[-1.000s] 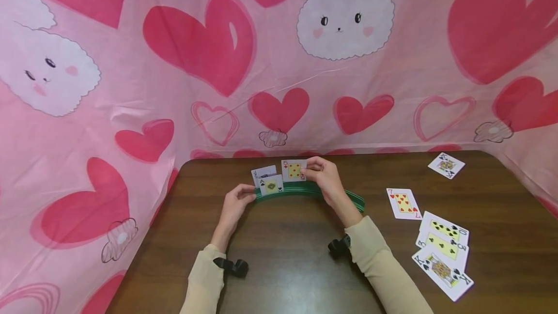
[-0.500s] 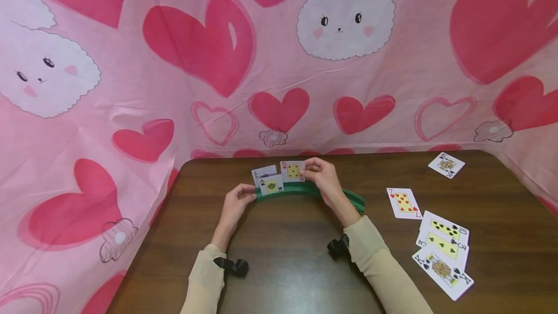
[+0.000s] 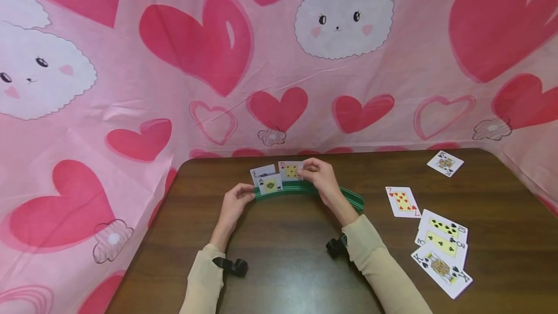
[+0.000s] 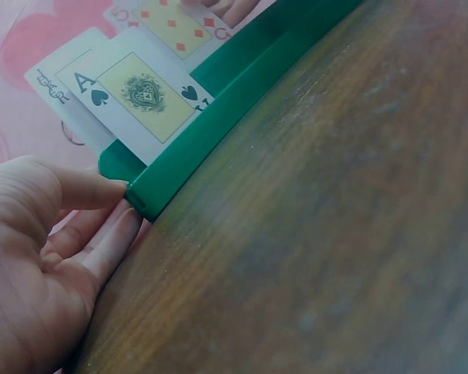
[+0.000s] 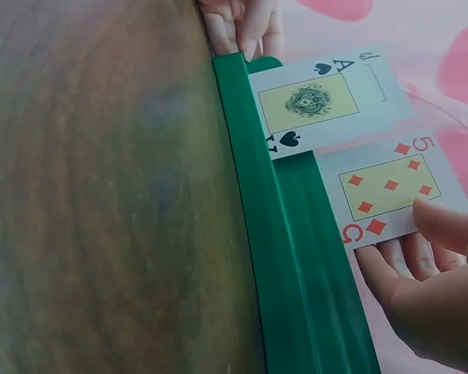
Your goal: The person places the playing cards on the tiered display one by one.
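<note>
A curved green card holder (image 3: 301, 187) lies on the table. My left hand (image 3: 233, 207) pinches its left end between thumb and fingers, clearly seen in the left wrist view. The ace of spades (image 4: 144, 93) stands in the holder's front slot near that end, overlapping a joker card (image 4: 53, 84) behind it. My right hand (image 3: 322, 180) grips the five of diamonds (image 5: 391, 185) by its right edge, thumb on the face and fingers behind. That card is upright, its lower edge at the holder's back, just right of the ace.
On the brown table (image 3: 283, 265), face-up cards lie to the right: a seven of hearts (image 3: 402, 201), a king (image 3: 445, 163) at the back, and an overlapping pile with a ten of spades (image 3: 442, 227) and a king of spades (image 3: 440, 268). A pink heart-patterned curtain (image 3: 209, 42) hangs behind.
The five of diamonds has shifted slightly left, closer to the joker and ace, with my right hand. My left hand keeps its pinch on the holder's end.
</note>
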Action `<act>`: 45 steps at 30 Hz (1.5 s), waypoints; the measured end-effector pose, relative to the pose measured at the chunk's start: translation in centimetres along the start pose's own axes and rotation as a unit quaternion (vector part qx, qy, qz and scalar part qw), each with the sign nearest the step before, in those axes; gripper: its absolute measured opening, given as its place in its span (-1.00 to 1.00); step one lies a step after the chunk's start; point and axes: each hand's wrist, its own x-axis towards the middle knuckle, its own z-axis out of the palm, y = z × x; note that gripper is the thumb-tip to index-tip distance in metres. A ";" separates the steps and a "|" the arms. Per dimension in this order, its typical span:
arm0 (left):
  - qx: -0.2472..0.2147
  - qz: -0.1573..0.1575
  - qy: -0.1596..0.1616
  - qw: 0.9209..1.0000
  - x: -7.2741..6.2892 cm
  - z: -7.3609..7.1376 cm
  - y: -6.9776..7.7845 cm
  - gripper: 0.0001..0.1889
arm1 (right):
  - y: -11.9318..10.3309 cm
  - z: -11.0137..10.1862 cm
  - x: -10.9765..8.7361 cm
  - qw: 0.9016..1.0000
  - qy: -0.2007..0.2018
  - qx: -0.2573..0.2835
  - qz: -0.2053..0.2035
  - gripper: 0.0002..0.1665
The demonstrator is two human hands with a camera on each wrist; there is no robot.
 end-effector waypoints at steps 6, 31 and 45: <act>0.001 -0.002 0.001 1.000 0.0 0.0 -0.2 -0.81 | 0.3 0.1 -0.1 1.000 0.004 -0.030 -0.004 -0.80; -0.001 -0.009 0.002 1.000 0.1 -0.1 0.0 -0.80 | -1.7 -6.4 -1.9 0.985 -0.005 -0.153 -0.075 -0.62; -0.003 -0.002 -0.003 1.000 0.1 0.0 -0.1 -0.78 | -2.7 -17.2 -5.1 0.986 0.020 -0.164 -0.039 -0.45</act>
